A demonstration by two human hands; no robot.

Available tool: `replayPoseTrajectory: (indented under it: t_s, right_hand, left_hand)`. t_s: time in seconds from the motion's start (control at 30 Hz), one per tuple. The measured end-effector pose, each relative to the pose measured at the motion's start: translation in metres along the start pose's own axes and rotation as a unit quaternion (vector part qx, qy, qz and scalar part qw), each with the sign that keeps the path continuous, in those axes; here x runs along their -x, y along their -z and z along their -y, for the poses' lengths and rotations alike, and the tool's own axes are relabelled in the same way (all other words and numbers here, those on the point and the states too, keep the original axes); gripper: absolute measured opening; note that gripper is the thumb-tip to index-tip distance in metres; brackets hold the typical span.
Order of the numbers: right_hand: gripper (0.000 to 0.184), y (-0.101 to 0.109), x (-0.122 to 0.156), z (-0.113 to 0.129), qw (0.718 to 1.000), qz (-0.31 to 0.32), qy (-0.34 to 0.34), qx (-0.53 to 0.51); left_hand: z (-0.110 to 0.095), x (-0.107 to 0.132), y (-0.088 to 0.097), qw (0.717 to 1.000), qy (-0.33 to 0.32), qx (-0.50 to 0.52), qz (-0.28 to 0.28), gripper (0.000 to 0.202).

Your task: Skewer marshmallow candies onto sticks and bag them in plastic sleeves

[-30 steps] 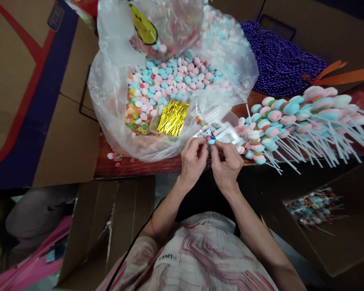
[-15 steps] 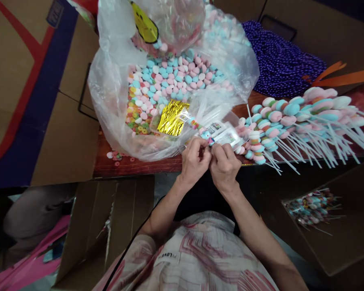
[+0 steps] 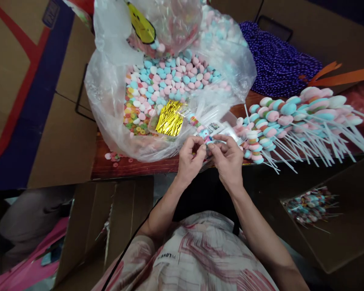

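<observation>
My left hand (image 3: 190, 157) and my right hand (image 3: 227, 157) meet at the front edge of the table, fingers pinched together on a wrapped candy skewer (image 3: 202, 130) that points up and left from them. A small clear packet stack (image 3: 223, 130) lies just behind my fingers. A packet of gold twist ties (image 3: 169, 118) rests on the big clear bag of pink, blue and white candies (image 3: 170, 79) directly behind my hands.
A pile of finished candy skewers (image 3: 294, 117) with white sticks lies to the right. Purple bead strings (image 3: 279, 60) sit behind them. A cardboard box (image 3: 346, 226) at lower right holds wrapped skewers. Another cardboard box (image 3: 109, 218) stands at lower left. Loose candies (image 3: 113, 157) lie near the table edge.
The skewer has tipped from near upright to leaning left toward the bag. My fingers have shifted around its lower end, and my right fingers have spread slightly.
</observation>
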State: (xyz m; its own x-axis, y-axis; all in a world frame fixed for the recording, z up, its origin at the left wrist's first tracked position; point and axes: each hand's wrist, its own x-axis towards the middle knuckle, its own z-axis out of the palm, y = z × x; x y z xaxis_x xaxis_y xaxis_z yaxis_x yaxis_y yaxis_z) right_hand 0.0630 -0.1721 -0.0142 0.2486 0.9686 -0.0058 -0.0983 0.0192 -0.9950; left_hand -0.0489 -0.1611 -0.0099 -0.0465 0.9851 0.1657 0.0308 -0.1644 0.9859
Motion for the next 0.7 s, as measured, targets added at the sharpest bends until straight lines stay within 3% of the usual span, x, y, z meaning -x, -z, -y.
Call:
replayPoseTrajectory:
  t_s: [0.1,0.27,0.47,0.57,0.7]
  right_hand:
    - [0.024,0.000,-0.002,0.001,1.000,0.020,-0.005,-0.003]
    - [0.014,-0.002,0.000,0.007,0.998,-0.024,0.030,0.044]
    - [0.011,-0.007,0.002,0.006,0.968,-0.084,0.138,0.190]
    - [0.010,-0.010,-0.002,0.002,0.949,-0.102,0.183,0.237]
    - [0.006,-0.009,-0.005,-0.001,0.943,-0.087,0.188,0.261]
  left_hand:
    - [0.002,0.000,0.000,1.000,-0.021,-0.009,0.005,0.009]
    - [0.005,0.000,0.003,0.981,-0.146,-0.126,-0.004,0.010]
    - [0.014,-0.001,0.005,0.950,-0.226,-0.213,0.015,0.010]
    - [0.023,-0.001,0.005,0.956,-0.221,-0.192,0.013,0.010]
    - [0.026,-0.001,0.006,0.982,-0.149,-0.113,0.030,0.010]
